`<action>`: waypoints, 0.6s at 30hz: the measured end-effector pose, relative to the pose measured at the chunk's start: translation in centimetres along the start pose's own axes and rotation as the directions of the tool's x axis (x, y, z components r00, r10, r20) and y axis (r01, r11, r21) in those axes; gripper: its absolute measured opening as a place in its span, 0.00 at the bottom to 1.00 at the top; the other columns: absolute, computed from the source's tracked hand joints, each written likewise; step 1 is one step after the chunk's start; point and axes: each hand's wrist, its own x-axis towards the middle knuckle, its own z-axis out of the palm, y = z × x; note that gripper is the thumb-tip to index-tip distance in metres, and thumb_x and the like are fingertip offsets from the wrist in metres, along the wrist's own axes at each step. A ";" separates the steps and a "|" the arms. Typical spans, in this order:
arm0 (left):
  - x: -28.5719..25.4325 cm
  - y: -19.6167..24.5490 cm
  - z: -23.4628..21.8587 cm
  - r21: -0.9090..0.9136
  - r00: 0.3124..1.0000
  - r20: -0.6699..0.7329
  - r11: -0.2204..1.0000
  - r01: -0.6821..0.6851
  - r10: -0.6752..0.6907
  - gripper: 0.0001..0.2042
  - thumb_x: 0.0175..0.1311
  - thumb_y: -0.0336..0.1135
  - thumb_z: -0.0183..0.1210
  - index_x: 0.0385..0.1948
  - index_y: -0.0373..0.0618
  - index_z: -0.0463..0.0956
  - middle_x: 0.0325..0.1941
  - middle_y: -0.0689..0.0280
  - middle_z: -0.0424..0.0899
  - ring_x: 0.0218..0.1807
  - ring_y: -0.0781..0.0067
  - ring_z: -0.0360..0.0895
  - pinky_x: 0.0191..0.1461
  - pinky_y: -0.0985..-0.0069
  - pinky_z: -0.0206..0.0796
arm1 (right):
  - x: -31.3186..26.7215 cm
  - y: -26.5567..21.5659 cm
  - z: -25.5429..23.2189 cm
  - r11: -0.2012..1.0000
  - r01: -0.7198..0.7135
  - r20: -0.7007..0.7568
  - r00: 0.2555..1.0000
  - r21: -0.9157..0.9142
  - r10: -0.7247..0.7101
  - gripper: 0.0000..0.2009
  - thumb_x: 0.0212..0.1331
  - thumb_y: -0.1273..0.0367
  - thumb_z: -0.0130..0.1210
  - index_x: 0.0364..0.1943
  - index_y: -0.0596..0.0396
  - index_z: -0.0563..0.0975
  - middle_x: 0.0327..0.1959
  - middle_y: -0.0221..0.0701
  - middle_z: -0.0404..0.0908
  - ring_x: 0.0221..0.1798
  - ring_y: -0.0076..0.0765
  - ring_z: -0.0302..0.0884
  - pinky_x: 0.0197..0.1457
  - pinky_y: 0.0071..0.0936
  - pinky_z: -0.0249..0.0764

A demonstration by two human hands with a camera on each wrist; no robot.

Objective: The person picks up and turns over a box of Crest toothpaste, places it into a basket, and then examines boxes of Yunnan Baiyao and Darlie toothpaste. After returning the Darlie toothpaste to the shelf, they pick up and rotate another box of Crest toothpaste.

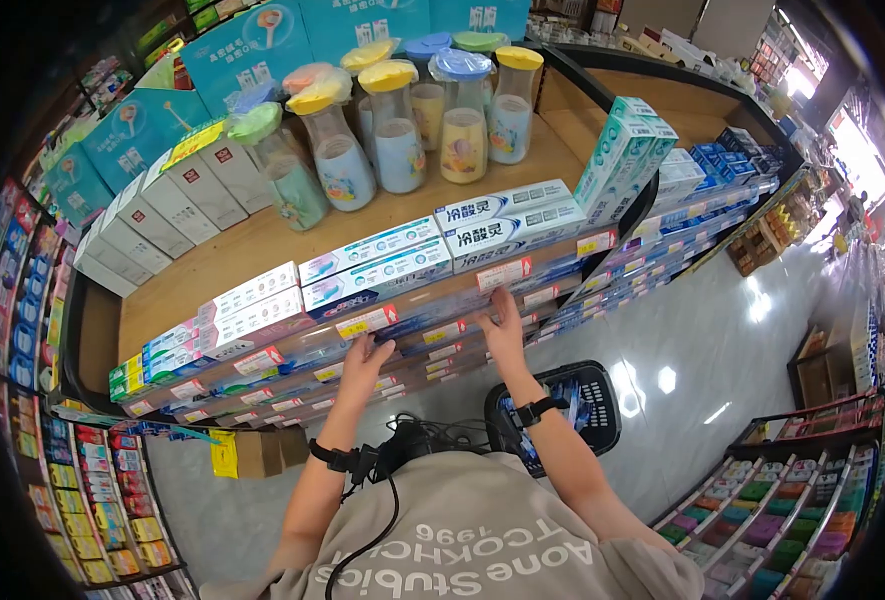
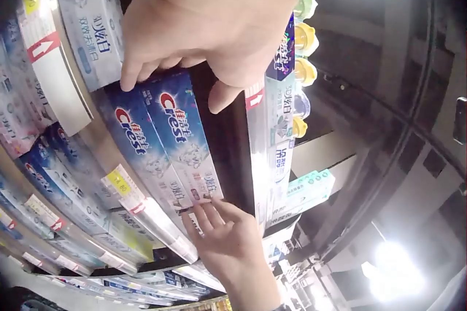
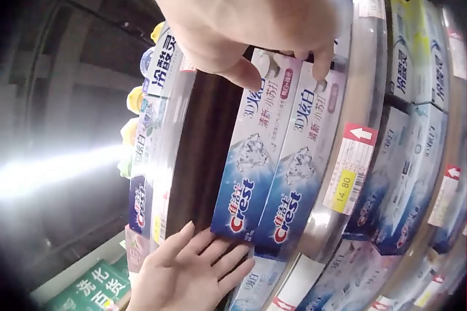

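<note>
We press both hands against two Crest toothpaste boxes (image 3: 266,172) lying side by side on the second shelf (image 1: 412,325), just under the top board. Our left hand (image 1: 362,362) lays straight fingers flat on one end of the pair, its grip open; our right hand (image 1: 503,322) does the same at the other end, grip open too, with the thumb tucked at the side. In the head view the boxes are mostly hidden behind a clear curved shelf rail (image 3: 365,70) and its price tags (image 3: 349,169), so the brand reads only from the wrist views. The cartons are glossy blue-and-white card, long and rectangular. Beside them the shelf shows a dark gap (image 2: 230,143). Above stand plastic jugs (image 1: 462,120) with coloured lids; their prints are too small to read.
</note>
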 end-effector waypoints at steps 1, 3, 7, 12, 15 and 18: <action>-0.1 0.2 0.0 0.011 1.000 0.009 1.000 0.007 -0.008 0.35 0.67 0.38 0.67 0.69 0.25 0.61 0.74 0.49 0.66 0.77 0.60 0.62 0.77 0.69 0.53 | -0.2 -0.4 -0.1 1.000 -0.006 0.007 1.000 0.000 0.006 0.38 0.58 0.76 0.63 0.74 0.61 0.59 0.76 0.44 0.62 0.79 0.42 0.58 0.72 0.35 0.66; -0.1 0.6 -0.1 0.031 1.000 0.027 0.999 0.015 -0.015 0.35 0.67 0.37 0.67 0.70 0.26 0.61 0.75 0.49 0.65 0.77 0.59 0.61 0.77 0.69 0.53 | -0.2 -0.9 -0.1 1.000 -0.009 0.023 1.000 0.000 0.009 0.38 0.59 0.76 0.63 0.74 0.61 0.59 0.76 0.44 0.62 0.79 0.41 0.58 0.72 0.34 0.66; -0.2 0.8 0.0 0.095 0.998 -0.026 0.994 0.057 -0.054 0.34 0.68 0.38 0.65 0.70 0.30 0.62 0.74 0.49 0.66 0.77 0.59 0.61 0.77 0.69 0.53 | -0.5 -0.1 -0.6 0.997 0.061 0.023 0.998 -0.055 -0.060 0.33 0.61 0.75 0.62 0.72 0.60 0.64 0.74 0.43 0.66 0.76 0.38 0.62 0.69 0.33 0.69; -3.3 2.4 -0.9 0.206 0.998 -0.050 0.978 0.042 -0.032 0.31 0.69 0.40 0.63 0.71 0.36 0.65 0.73 0.53 0.70 0.76 0.61 0.63 0.75 0.69 0.56 | -4.4 0.0 -6.9 0.995 -0.087 0.084 0.993 0.038 0.084 0.21 0.66 0.76 0.57 0.64 0.60 0.73 0.53 0.38 0.85 0.56 0.31 0.82 0.57 0.27 0.76; -5.2 4.3 -2.8 0.428 0.987 0.160 0.902 -0.051 -0.020 0.32 0.70 0.41 0.62 0.72 0.36 0.63 0.74 0.54 0.70 0.76 0.62 0.63 0.73 0.68 0.58 | -6.3 3.2 -12.9 0.991 -0.129 -0.142 0.982 -0.034 0.123 0.14 0.67 0.78 0.54 0.56 0.62 0.78 0.41 0.36 0.87 0.41 0.27 0.85 0.46 0.22 0.78; -6.9 6.3 -5.0 0.677 0.923 0.277 0.736 0.011 -0.269 0.31 0.70 0.40 0.61 0.72 0.39 0.63 0.72 0.53 0.72 0.74 0.63 0.67 0.73 0.69 0.59 | -7.4 10.4 -19.9 0.952 -0.306 -0.336 0.895 0.022 0.295 0.12 0.66 0.76 0.53 0.51 0.63 0.80 0.37 0.38 0.87 0.36 0.30 0.86 0.38 0.23 0.79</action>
